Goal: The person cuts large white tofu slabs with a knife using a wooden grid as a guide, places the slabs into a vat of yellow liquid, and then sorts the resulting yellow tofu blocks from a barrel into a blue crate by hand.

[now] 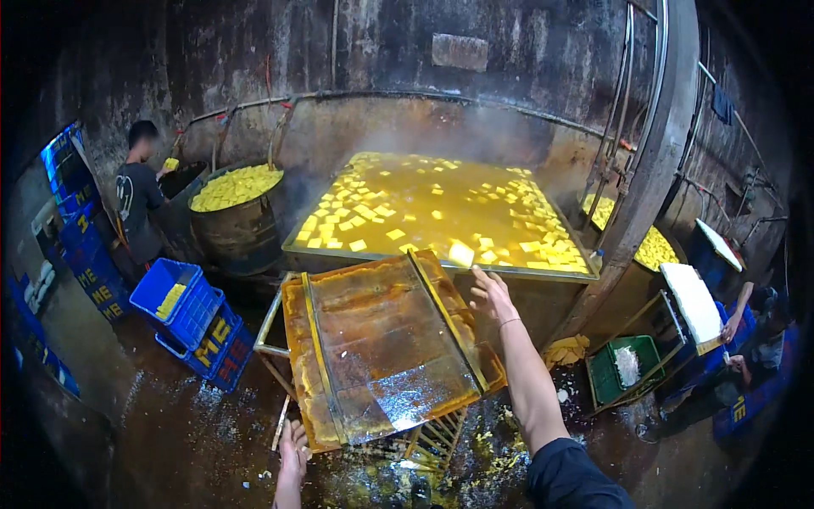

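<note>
My right hand (493, 296) reaches over the near side of a large steaming vat (441, 265), its fingers apart. Just beyond the fingertips is a pale yellow block (460, 254), like tofu; whether it touches them I cannot tell. Many more such yellow blocks (395, 234) float in the vat's yellow-brown liquid. Between my arms a wet wooden board (381, 339) with two yellowed battens lies tilted on a stand. My left hand (292, 450) is beside its near left corner, fingers parted and nothing seen in them; contact with the board is unclear.
Stacked blue crates (191, 310) stand at the left, near a person (140, 199) holding a yellow block. Round vats (242, 225) of yellow blocks flank the big one. At right are a post (653, 161), a green crate (626, 371) and another person's hand (731, 329). The floor is wet.
</note>
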`<act>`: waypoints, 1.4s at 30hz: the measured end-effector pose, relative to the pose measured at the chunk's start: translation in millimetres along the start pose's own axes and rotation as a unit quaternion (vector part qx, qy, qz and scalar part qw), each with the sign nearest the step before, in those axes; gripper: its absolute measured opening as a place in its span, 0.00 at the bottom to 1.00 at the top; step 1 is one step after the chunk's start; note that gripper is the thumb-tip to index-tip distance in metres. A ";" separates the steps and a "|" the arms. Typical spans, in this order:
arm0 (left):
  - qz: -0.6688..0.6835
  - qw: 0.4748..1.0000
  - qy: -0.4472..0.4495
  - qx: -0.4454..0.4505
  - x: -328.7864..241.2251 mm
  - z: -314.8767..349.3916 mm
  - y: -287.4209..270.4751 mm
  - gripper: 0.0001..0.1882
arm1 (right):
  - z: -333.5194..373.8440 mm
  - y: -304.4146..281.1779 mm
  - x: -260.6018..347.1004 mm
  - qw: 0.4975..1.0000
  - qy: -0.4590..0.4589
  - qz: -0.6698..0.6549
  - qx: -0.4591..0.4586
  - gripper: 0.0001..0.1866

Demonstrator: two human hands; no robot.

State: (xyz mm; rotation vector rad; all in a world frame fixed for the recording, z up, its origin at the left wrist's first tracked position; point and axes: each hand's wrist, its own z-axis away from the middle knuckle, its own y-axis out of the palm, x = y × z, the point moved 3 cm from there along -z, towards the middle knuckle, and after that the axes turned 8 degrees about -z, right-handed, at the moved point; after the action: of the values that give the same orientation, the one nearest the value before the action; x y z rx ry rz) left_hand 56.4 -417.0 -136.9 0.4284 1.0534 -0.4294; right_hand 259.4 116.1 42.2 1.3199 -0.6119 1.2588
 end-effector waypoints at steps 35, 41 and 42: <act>-0.539 0.446 0.034 0.714 216.4 637.0 817.3 0.23 | 897.4 -909.6 11.4 0.820 0.215 -0.030 -0.530 0.25; -0.538 0.314 -0.023 0.782 387.5 801.4 984.6 0.23 | 1003.8 -1050.6 7.2 0.737 0.190 -0.033 -0.648 0.33; -0.538 0.297 -0.027 0.788 412.7 829.5 1013.5 0.23 | 1011.1 -1070.6 23.1 0.723 0.193 -0.036 -0.662 0.33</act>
State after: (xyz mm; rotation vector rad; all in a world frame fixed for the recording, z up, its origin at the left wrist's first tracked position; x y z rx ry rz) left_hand 1377.5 -62.3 -17.1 1.3760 0.2334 -2.8374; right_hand 1546.8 -586.2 -93.4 -0.1373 -0.8686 0.6372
